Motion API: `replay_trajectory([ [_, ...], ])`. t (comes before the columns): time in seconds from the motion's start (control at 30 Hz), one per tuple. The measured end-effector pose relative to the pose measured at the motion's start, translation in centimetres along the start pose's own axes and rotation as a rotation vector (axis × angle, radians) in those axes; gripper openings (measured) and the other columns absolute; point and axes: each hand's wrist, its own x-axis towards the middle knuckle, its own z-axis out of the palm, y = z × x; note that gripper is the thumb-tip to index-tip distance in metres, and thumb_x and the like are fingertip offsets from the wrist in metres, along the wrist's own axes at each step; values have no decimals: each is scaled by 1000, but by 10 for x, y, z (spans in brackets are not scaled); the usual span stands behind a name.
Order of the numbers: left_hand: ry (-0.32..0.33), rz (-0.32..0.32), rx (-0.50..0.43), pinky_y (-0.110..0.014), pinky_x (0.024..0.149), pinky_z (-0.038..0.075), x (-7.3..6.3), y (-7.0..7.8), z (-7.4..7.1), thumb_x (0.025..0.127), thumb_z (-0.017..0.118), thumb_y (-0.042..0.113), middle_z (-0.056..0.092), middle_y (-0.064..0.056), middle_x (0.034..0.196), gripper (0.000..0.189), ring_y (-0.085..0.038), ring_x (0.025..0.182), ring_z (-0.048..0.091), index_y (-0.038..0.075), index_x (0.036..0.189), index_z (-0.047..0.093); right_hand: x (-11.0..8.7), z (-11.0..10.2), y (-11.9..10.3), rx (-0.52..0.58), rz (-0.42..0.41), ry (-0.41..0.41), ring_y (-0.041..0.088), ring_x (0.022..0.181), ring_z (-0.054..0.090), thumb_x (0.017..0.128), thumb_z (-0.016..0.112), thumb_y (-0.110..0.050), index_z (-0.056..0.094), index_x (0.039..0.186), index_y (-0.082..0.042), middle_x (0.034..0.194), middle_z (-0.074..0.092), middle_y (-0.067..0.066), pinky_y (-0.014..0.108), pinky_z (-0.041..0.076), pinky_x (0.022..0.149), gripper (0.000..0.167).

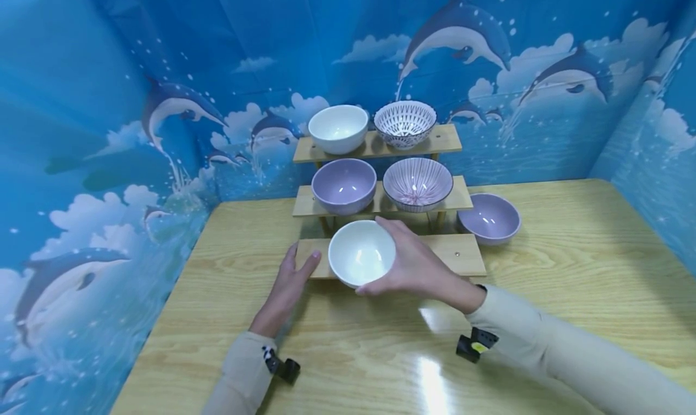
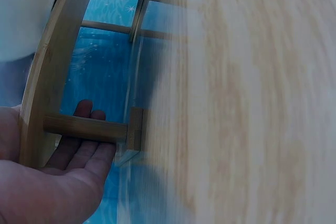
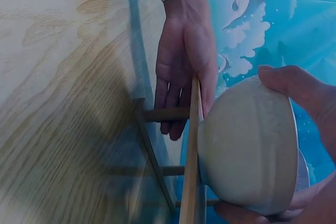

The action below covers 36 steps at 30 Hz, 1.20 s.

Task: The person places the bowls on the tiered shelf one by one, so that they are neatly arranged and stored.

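Observation:
My right hand grips a white bowl by its right side, with the thumb nearer me and the fingers on the far side. The bowl's opening tilts toward me, and its base is against or very close to the lowest board of a wooden three-step rack, as the right wrist view shows. At that board's left end, my left hand holds the edge. Its thumb lies on top and its fingers are beneath, beside a wooden crossbar.
On the top step stand a white bowl and a black-patterned bowl. The middle step bears a purple bowl and a striped bowl. Another purple bowl sits on the table right of the rack. A dolphin-printed backdrop surrounds the table.

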Motion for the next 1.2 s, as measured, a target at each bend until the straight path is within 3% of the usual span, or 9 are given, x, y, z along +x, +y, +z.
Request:
replay_trajectory([
  [0.27,0,7,30,-64,121,3,-1,-1,-1,99,58,53,5,-16,169,92,-37,154,1,10,163,10,11,13,-5,35,-26,14,34,118,59,51,100,-38,44,149,-3,141,51,18,51,55,94,118],
  [0.5,6,49,12,-62,122,3,-1,-1,-1,99,61,51,8,-17,169,92,-36,154,2,6,162,12,17,20,-7,65,-44,16,29,117,58,51,100,-36,48,147,-8,138,53,14,47,56,93,113],
  [0.7,10,26,20,-60,123,4,2,0,0,100,59,49,9,-15,169,87,-35,155,3,8,163,14,17,21,-7,79,-44,2,27,120,56,53,100,-38,46,148,-10,138,52,12,46,55,94,113],
  [0.87,8,15,13,-59,123,5,3,0,0,101,58,47,11,-15,169,85,-34,155,4,8,162,14,13,15,-7,86,-56,-16,29,123,54,57,100,-39,43,150,-8,139,51,14,48,53,98,114],
  [1.0,9,10,12,-59,123,4,3,1,0,101,58,47,13,-13,169,85,-32,155,4,9,163,15,3,5,-6,42,-8,-31,36,133,50,60,98,-42,34,155,-1,151,42,21,55,44,109,122],
  [1.2,11,-13,18,-58,124,3,3,2,1,100,57,52,13,-10,169,86,-30,155,4,13,163,14,-20,-16,1,54,64,-38,46,129,53,65,97,-41,29,157,-1,158,35,20,54,49,104,121],
])
